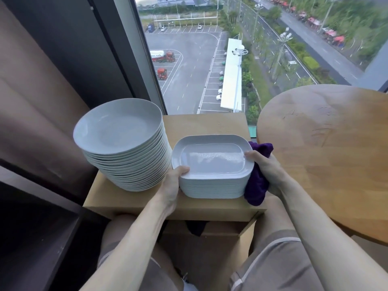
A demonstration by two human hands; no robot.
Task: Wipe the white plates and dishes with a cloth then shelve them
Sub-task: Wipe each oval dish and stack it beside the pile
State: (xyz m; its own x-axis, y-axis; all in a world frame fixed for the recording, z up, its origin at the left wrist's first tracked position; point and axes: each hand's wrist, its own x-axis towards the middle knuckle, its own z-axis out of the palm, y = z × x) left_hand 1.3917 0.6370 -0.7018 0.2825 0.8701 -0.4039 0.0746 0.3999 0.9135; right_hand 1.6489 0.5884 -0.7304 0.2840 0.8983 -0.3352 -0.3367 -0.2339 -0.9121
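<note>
Two stacks of white crockery are sitting on a cardboard surface [130,200] before a window [189,70], with a brown curtain [42,101] hanging at far left. To the left, a tall stack of round white plates [126,148] is leaning slightly. Just beside it, the left hand [171,185] is gripping the near left corner of the top dish [212,162] on a stack of rectangular white dishes [212,187], thumb lying on the rim and the other fingers hidden below. Water beads are showing inside that dish. At its right edge, the right hand [266,169] is clutching a purple cloth [257,185], fingers curled round it and thumb pressing on the dish rim. A round wooden table [327,154] is standing at right.
</note>
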